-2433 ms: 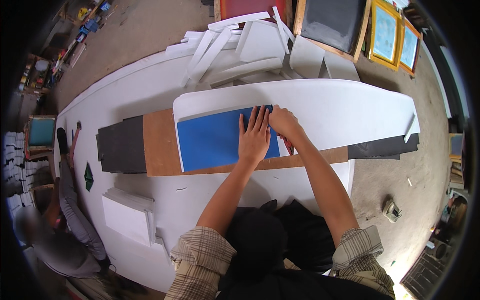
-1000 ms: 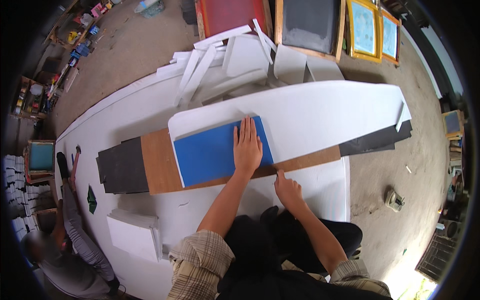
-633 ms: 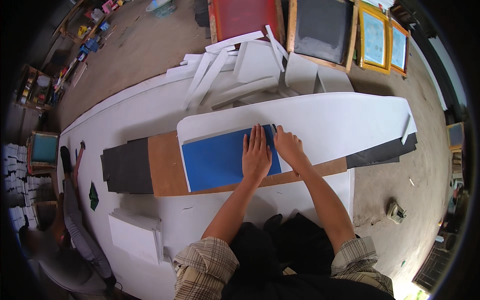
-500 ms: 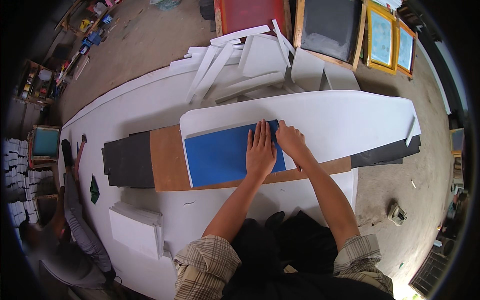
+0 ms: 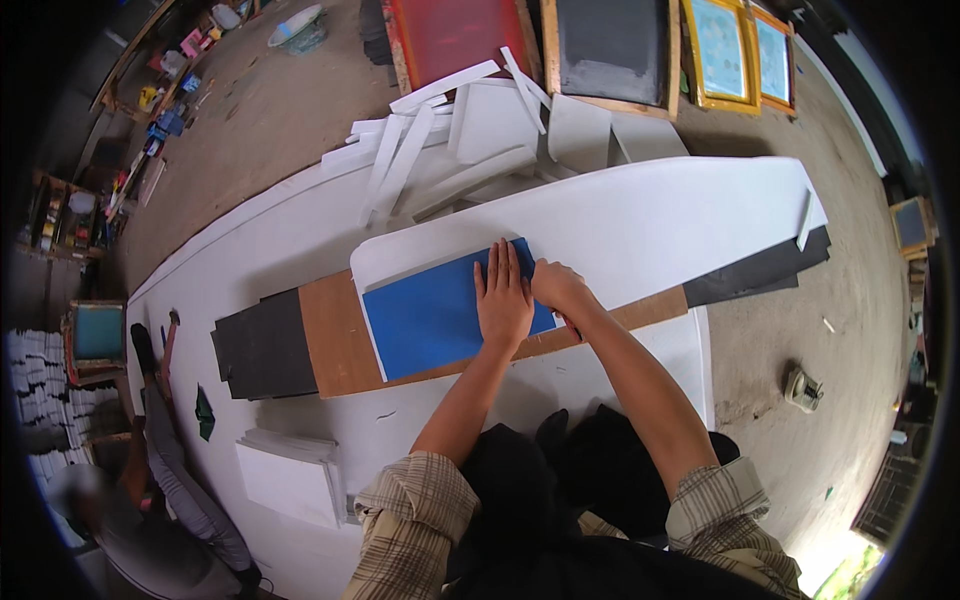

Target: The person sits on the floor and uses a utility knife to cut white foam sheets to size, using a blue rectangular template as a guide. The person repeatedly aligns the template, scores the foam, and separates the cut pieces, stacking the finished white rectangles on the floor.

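Observation:
A blue sheet [image 5: 430, 315] lies on a large white sheet [image 5: 640, 220], over a long brown board [image 5: 335, 345]. My left hand [image 5: 503, 298] lies flat on the blue sheet's right part, fingers spread and pointing away from me. My right hand [image 5: 556, 286] sits right beside it at the blue sheet's right edge with its fingers curled. A thin reddish tool tip [image 5: 570, 323] shows under that hand. Both forearms come up from plaid sleeves at the lower edge.
Dark grey sheets lie at the board's left end [image 5: 262, 345] and right end [image 5: 760, 270]. White strips and offcuts [image 5: 470, 130] are piled beyond, with framed panels [image 5: 610, 40] behind them. A stack of white sheets [image 5: 290, 480] and another person [image 5: 150, 470] are at lower left.
One second ago my right hand was nearer me, at the board's front edge. It has moved up to the blue sheet's right edge beside my left hand, which stayed flat.

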The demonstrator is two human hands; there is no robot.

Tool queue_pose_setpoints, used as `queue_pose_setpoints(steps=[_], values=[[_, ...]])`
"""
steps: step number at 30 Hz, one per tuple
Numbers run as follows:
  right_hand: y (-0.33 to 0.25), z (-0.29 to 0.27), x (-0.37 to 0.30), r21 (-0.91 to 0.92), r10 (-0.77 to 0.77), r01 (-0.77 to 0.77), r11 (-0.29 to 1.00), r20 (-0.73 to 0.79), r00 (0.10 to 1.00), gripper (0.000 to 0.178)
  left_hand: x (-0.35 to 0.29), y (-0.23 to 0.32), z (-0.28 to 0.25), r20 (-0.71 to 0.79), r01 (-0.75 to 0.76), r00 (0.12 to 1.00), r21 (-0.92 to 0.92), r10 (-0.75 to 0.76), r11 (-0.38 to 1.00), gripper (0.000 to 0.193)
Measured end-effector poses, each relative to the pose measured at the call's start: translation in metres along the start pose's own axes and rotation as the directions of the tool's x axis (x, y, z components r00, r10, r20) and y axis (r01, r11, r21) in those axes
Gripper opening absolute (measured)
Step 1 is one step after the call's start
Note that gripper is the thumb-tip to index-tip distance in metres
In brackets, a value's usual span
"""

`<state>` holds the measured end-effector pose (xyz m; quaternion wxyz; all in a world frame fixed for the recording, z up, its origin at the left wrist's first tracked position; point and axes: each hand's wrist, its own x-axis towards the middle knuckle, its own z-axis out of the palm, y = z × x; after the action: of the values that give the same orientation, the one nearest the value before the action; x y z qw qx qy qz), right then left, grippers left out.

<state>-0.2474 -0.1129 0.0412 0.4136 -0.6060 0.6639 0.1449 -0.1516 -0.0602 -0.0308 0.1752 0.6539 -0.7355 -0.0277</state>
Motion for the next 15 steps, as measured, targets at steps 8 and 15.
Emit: queue_pose_setpoints(steps=[8,15], values=[[0.045,0.052,-0.030,-0.097,-0.107,0.092,0.991,-0.163,0.981,0.018,-0.001,0.007,-0.002,-0.055,-0.008,0.998,0.020,0.009,1.000,0.051],[0.064,0.082,-0.054,-0.097,-0.112,0.091,0.991,-0.244,0.963,0.016,-0.001,0.008,-0.001,-0.060,-0.022,0.998,0.011,0.023,1.000,0.051]])
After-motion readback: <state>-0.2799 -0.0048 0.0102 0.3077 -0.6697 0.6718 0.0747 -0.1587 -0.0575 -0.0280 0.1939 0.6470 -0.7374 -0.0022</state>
